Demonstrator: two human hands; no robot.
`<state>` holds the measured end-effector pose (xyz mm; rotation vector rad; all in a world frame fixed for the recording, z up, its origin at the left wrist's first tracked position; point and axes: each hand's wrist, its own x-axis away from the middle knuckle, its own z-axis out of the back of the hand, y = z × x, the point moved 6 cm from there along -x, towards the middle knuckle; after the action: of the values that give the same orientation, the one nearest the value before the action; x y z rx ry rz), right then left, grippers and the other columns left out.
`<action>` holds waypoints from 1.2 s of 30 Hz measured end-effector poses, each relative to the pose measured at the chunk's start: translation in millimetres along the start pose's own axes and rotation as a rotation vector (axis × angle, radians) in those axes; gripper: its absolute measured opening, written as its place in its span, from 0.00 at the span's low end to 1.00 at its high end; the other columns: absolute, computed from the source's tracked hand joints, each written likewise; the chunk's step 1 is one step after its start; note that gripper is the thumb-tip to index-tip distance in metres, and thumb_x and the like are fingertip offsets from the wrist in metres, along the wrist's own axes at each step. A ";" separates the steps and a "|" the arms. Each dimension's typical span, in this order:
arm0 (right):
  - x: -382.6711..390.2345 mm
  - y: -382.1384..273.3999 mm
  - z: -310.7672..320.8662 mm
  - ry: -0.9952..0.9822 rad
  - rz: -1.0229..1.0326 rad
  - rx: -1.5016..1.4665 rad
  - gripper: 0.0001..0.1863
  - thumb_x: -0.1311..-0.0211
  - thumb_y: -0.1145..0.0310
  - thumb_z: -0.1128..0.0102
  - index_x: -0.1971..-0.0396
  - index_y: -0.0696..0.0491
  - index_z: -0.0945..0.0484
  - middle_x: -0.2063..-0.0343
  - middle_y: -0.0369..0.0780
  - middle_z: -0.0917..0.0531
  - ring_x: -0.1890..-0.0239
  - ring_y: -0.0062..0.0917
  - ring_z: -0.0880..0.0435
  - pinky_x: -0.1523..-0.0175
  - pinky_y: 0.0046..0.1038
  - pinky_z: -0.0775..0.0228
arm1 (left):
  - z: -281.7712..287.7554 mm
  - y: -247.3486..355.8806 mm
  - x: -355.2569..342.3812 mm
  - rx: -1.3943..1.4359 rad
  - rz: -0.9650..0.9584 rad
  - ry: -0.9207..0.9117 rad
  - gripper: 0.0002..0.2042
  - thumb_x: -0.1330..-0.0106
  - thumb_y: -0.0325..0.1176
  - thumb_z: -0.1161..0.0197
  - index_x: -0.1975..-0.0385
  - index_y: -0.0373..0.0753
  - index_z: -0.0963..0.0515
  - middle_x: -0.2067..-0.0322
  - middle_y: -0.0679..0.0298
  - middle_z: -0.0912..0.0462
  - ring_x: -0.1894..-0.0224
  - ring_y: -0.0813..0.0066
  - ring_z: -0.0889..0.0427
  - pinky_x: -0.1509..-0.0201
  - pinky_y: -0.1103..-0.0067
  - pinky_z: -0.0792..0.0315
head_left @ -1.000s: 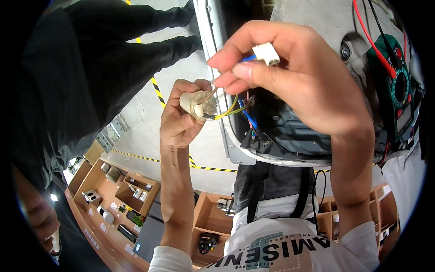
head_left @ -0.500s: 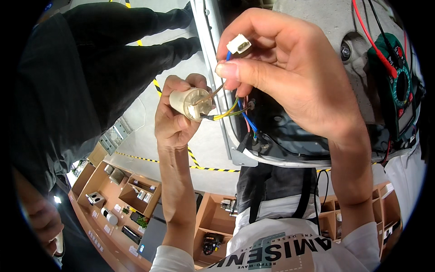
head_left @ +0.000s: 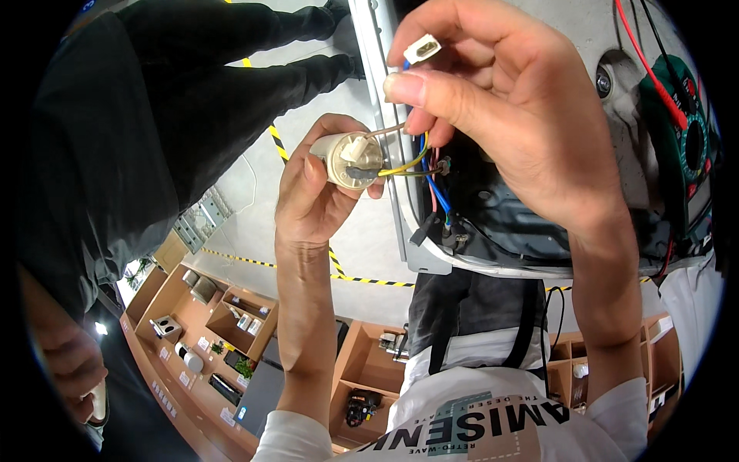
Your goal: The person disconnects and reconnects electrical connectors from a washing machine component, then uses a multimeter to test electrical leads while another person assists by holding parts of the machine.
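Note:
My left hand is closed around a whitish cylindrical capacitor, its terminal end turned to the right. A white plug on a brown wire sits at that end, beside a dark sleeve with yellow-green wires. Between thumb and fingers, my right hand pinches a blue wire that ends in a white plug connector; this plug is apart from the capacitor. Blue, pink and yellow-green wires run down into the open metal casing below my right hand.
A green multimeter with red and black leads lies on the casing's right side. Another person's dark-clothed legs stand at the left. Wooden shelves with small parts lie toward the lower edge. Striped tape marks the floor.
Both hands have shifted slightly in view, up and to the right for the right one. The capacitor has turned, showing its terminal end and dark sleeve more fully.

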<state>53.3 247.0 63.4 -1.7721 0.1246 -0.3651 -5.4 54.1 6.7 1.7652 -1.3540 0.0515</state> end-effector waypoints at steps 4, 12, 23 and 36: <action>-1.3 0.6 -1.7 -0.008 0.030 0.032 0.08 0.45 0.79 0.39 0.64 0.61 0.20 0.72 0.39 0.19 0.71 0.18 0.21 0.66 0.18 0.31 | -4.5 -1.2 0.4 0.045 0.005 0.009 0.33 0.37 0.55 0.41 0.49 0.28 0.36 0.64 0.54 0.20 0.66 0.65 0.18 0.64 0.76 0.23; 3.4 -4.2 -3.3 -0.046 0.121 0.171 0.11 0.46 0.81 0.39 0.61 0.59 0.18 0.71 0.36 0.20 0.71 0.14 0.23 0.66 0.15 0.33 | -8.9 1.6 5.0 -0.057 0.032 0.151 0.30 0.33 0.57 0.48 0.56 0.29 0.29 0.71 0.55 0.19 0.73 0.70 0.16 0.72 0.79 0.23; 8.0 -12.6 2.2 -0.053 0.299 0.293 0.13 0.52 0.82 0.35 0.63 0.60 0.18 0.74 0.38 0.18 0.73 0.16 0.22 0.69 0.17 0.33 | -38.8 9.7 17.3 -0.201 0.146 0.530 0.27 0.32 0.57 0.49 0.65 0.32 0.22 0.79 0.58 0.20 0.83 0.77 0.21 0.81 0.83 0.27; 12.9 -8.5 -4.3 -0.137 0.296 0.180 0.08 0.48 0.81 0.37 0.67 0.62 0.18 0.72 0.40 0.19 0.73 0.21 0.21 0.69 0.21 0.32 | -35.1 4.6 23.3 -0.116 0.105 0.670 0.26 0.32 0.55 0.48 0.64 0.32 0.23 0.82 0.61 0.22 0.84 0.77 0.22 0.82 0.84 0.27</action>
<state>63.2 241.4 74.7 -1.5671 0.2457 -0.0389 16.3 59.2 42.8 1.3935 -0.9285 0.5599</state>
